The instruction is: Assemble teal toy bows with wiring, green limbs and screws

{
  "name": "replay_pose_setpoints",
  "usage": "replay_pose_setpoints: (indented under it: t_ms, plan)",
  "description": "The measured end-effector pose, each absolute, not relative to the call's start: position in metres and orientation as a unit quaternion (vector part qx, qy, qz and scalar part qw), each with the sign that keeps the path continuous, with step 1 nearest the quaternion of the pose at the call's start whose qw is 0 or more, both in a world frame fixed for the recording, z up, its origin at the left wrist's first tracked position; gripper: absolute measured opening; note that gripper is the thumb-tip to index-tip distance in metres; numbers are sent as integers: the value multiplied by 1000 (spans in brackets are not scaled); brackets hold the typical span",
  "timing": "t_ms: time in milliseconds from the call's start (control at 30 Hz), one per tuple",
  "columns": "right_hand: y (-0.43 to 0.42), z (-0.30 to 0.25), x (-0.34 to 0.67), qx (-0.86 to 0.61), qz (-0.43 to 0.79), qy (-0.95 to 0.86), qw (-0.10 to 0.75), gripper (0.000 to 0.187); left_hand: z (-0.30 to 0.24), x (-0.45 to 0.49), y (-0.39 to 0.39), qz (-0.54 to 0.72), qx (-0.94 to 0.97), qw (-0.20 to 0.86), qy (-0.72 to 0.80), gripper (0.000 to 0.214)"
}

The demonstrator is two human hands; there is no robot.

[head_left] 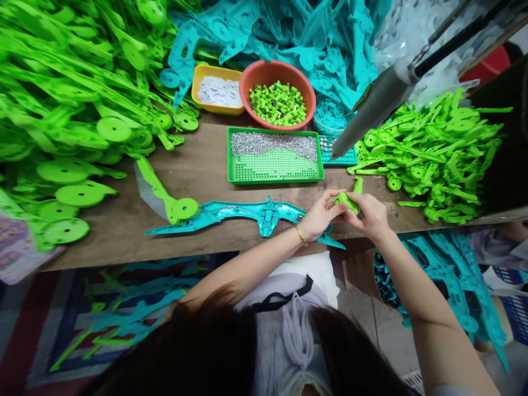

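Two Hands Grip a Green Piece (345, 204) at a Crowded Bench

A brown wooden bench (198, 137) spans the scene, its surface bare in the middle and piled along the left, far and right sides. The biggest pile, long green parts (61, 71), covers the left; a teal heap (280, 27) fills the far side, with translucent white pieces (406, 44) at far right. A smaller green pile (445, 148) sits at right. Teal parts (445, 280) also stand below the near edge, right, by the pale floor (363, 297).

Along the near edge lies a bow-shaped teal frame (243, 212), a green disc-ended part (183, 210) on its left end. A grey tool (375, 104) slants in from far right. Mid-bench are a green tray (276, 179), a red-orange bowl (246, 96) and a yellow tub (218, 110).

Near the frame's right end, the left hand (319, 217) and right hand (368, 216) are closed around the green piece. Smallest are the silvery metal bits (264, 144) in the tray's far half.
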State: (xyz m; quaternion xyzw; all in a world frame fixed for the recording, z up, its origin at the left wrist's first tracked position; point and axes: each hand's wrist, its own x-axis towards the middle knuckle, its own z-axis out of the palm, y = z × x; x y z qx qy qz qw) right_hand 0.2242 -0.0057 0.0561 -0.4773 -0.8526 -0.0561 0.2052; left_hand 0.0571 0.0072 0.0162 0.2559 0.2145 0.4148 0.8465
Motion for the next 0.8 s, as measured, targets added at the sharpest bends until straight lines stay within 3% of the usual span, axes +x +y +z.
replay_pose_setpoints:
  t_ms: [267,600,800]
  plan:
    - [0,66,223,-492,-78,-835,232,31,23,68,2,457,225,832,221,59]
    - [-1,72,216,-532,-42,-803,264,34,42,61,5,413,220,849,244,24]
    - [0,76,208,-560,-6,-774,294,34,54,65,8,413,227,822,321,23]
